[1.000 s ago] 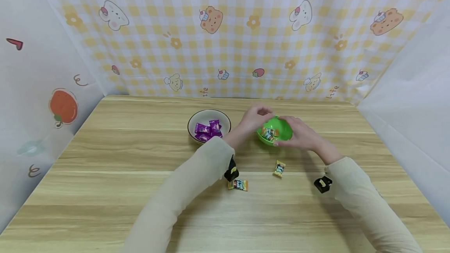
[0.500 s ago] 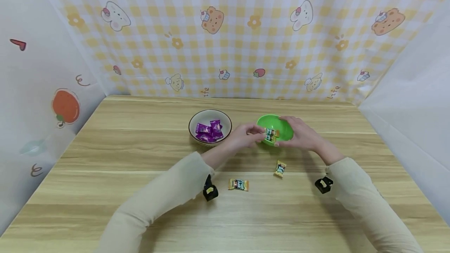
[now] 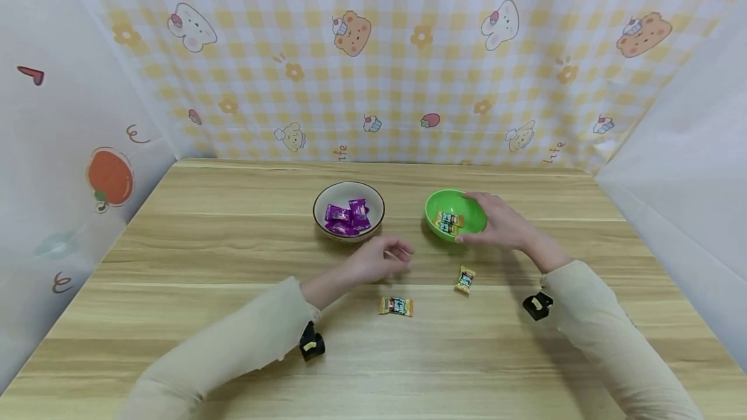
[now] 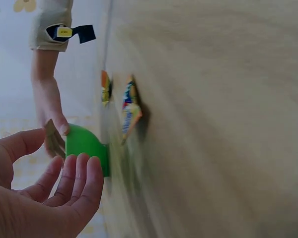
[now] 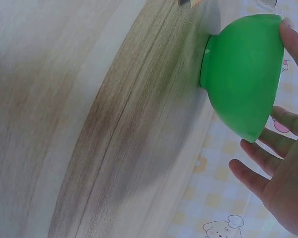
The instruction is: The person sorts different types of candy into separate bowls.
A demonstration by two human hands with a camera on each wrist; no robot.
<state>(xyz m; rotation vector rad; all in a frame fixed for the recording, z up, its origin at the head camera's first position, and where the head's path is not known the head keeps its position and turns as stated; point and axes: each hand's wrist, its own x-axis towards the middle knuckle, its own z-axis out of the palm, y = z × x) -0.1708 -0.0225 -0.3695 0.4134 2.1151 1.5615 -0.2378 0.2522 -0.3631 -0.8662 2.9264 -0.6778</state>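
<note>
In the head view my right hand point(image 3: 503, 222) holds the green bowl point(image 3: 448, 199) by its right side, thumb at the near rim and fingers at the far rim. Yellow-wrapped candies point(image 3: 449, 220) lie inside it. My left hand point(image 3: 376, 259) hovers over the table, fingers loosely bent, with nothing seen in it. A yellow candy point(image 3: 396, 306) lies nearest to it on the table, and another yellow candy point(image 3: 465, 280) lies in front of the green bowl. In the left wrist view the left fingers point(image 4: 74, 181) are spread from the thumb.
A pale bowl point(image 3: 322, 203) with a dark rim stands left of the green one, holding several purple-wrapped candies point(image 3: 350, 216). The wooden table point(image 3: 222, 232) meets a checked yellow curtain point(image 3: 397, 83) at the back. White sheets hang at both sides.
My left hand has moved away from the green bowl, leftward and nearer to me, passing in front of the pale bowl. The right hand stays on the green bowl.
</note>
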